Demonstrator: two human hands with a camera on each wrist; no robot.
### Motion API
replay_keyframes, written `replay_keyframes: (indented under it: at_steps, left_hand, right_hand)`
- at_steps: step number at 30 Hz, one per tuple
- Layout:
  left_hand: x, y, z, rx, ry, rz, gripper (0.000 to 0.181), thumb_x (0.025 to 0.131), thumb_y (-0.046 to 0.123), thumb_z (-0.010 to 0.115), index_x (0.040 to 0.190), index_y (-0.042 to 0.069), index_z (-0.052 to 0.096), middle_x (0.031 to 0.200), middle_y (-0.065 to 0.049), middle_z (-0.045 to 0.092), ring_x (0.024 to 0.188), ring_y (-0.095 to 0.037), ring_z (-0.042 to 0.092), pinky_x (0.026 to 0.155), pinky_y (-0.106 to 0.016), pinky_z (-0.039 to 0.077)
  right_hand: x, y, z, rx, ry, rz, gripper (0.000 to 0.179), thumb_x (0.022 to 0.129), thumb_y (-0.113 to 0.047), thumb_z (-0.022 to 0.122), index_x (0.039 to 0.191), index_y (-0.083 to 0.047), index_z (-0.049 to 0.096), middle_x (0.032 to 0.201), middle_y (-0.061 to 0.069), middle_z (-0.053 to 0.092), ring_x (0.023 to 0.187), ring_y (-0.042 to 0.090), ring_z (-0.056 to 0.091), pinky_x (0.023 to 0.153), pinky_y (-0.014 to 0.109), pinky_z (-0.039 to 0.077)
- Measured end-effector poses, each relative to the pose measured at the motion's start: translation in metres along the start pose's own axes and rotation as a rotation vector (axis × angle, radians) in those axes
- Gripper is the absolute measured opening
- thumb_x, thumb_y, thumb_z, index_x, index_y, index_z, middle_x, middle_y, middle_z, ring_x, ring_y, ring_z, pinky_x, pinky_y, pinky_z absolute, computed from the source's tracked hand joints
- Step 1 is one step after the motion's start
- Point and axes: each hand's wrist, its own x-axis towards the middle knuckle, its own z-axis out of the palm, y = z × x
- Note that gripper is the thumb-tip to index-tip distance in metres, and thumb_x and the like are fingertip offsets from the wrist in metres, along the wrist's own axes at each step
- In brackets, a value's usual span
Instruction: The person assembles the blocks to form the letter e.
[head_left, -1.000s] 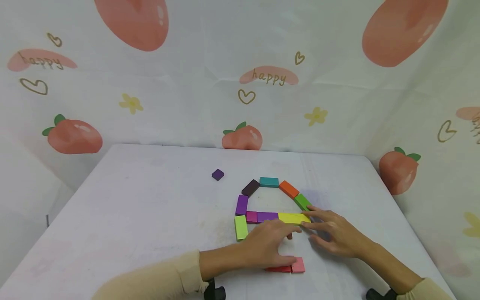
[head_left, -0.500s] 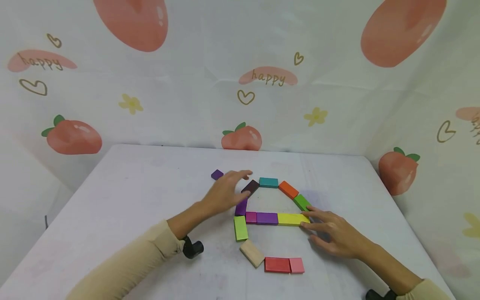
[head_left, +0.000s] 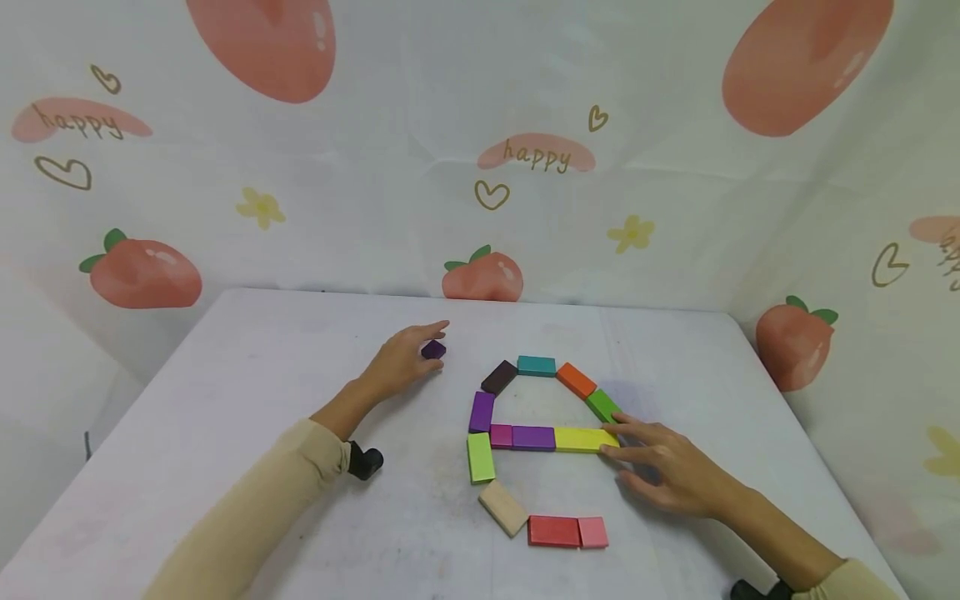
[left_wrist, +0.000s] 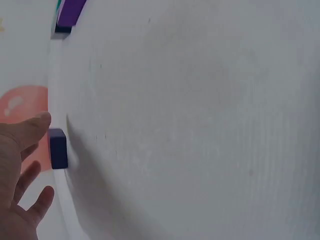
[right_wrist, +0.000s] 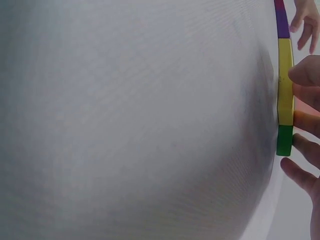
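In the head view my left hand (head_left: 396,360) reaches around a small dark purple block (head_left: 433,350), thumb on its near side and fingers spread beyond it. The left wrist view shows a gap between the spread fingers and that block (left_wrist: 58,148). My right hand (head_left: 670,468) has loosely extended fingers, the fingertips at the right end of a yellow block (head_left: 581,439) and close to a green block (head_left: 602,406). Left of the yellow block lie a violet block (head_left: 533,438) and a magenta block (head_left: 501,437), in one row.
Orange (head_left: 577,380), teal (head_left: 536,366), dark brown (head_left: 499,377) and purple (head_left: 482,412) blocks form an arch above the row. Below lie a lime block (head_left: 481,458), a bare wood block (head_left: 503,508), a red block (head_left: 553,531) and a pink block (head_left: 592,532).
My left hand has moved from over the lower blocks, up and left past the dark brown block, to the small dark purple block. The right hand stays at the yellow block.
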Motion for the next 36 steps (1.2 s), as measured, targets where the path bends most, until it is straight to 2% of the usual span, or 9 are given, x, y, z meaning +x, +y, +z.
replay_keyframes:
  at_steps: [8, 12, 16, 20, 25, 30, 36]
  left_hand:
    - [0.000, -0.016, -0.003, -0.068, -0.039, -0.053, 0.064, 0.085, 0.004, 0.076, 0.144, 0.004, 0.051, 0.128, -0.014, 0.066, 0.125, -0.035, 0.057, 0.108, -0.054, 0.038]
    - [-0.001, -0.021, -0.003, -0.073, -0.056, -0.057, 0.062, 0.086, 0.003, 0.075, 0.144, 0.005, 0.052, 0.128, -0.014, 0.066, 0.124, -0.034, 0.058, 0.108, -0.054, 0.038]
    - [0.000, -0.023, -0.002, -0.062, -0.036, -0.034, 0.059, 0.086, -0.001, 0.074, 0.141, 0.003, 0.054, 0.125, -0.015, 0.068, 0.121, -0.035, 0.060, 0.106, -0.056, 0.040]
    - [0.000, -0.022, -0.002, -0.045, -0.013, -0.030, 0.056, 0.085, -0.003, 0.073, 0.138, 0.002, 0.056, 0.121, -0.017, 0.069, 0.119, -0.037, 0.060, 0.105, -0.057, 0.040]
    - [0.000, -0.018, -0.001, -0.062, -0.014, -0.072, 0.055, 0.086, 0.000, 0.074, 0.138, 0.004, 0.056, 0.120, -0.018, 0.068, 0.120, -0.037, 0.058, 0.107, -0.056, 0.039]
    - [0.000, -0.012, 0.001, -0.093, -0.015, -0.108, 0.058, 0.085, 0.005, 0.077, 0.139, 0.005, 0.055, 0.115, -0.017, 0.068, 0.115, -0.034, 0.060, 0.106, -0.054, 0.041]
    - [0.001, -0.003, 0.007, -0.121, 0.058, -0.065, 0.060, 0.083, 0.009, 0.081, 0.137, 0.004, 0.055, 0.106, -0.014, 0.069, 0.106, -0.031, 0.062, 0.101, -0.051, 0.045]
  right_hand:
    - [0.000, 0.000, 0.000, 0.001, 0.006, -0.007, 0.041, 0.076, -0.016, 0.081, 0.117, -0.019, 0.076, 0.131, 0.006, 0.063, 0.118, 0.032, 0.061, 0.080, 0.050, 0.057]
    - [0.000, -0.001, 0.000, 0.008, 0.005, -0.008, 0.040, 0.077, -0.016, 0.080, 0.117, -0.019, 0.076, 0.131, 0.007, 0.063, 0.118, 0.033, 0.061, 0.080, 0.051, 0.057]
    - [0.000, -0.001, 0.000, 0.002, 0.002, 0.000, 0.041, 0.076, -0.016, 0.081, 0.116, -0.019, 0.077, 0.131, 0.006, 0.064, 0.118, 0.033, 0.061, 0.081, 0.051, 0.057]
    - [0.000, -0.002, 0.000, -0.007, -0.004, 0.013, 0.042, 0.074, -0.015, 0.082, 0.116, -0.019, 0.077, 0.130, 0.006, 0.064, 0.118, 0.032, 0.061, 0.081, 0.051, 0.057]
    - [0.001, -0.002, -0.001, -0.004, -0.012, 0.019, 0.043, 0.074, -0.015, 0.082, 0.116, -0.019, 0.077, 0.131, 0.006, 0.064, 0.119, 0.032, 0.061, 0.081, 0.051, 0.057]
    - [0.000, -0.001, 0.000, -0.005, -0.005, 0.014, 0.043, 0.073, -0.015, 0.082, 0.116, -0.019, 0.077, 0.131, 0.006, 0.064, 0.119, 0.032, 0.061, 0.081, 0.050, 0.057]
    - [0.000, 0.000, 0.001, -0.004, -0.006, 0.014, 0.043, 0.073, -0.015, 0.082, 0.115, -0.019, 0.077, 0.131, 0.005, 0.064, 0.119, 0.031, 0.061, 0.081, 0.050, 0.057]
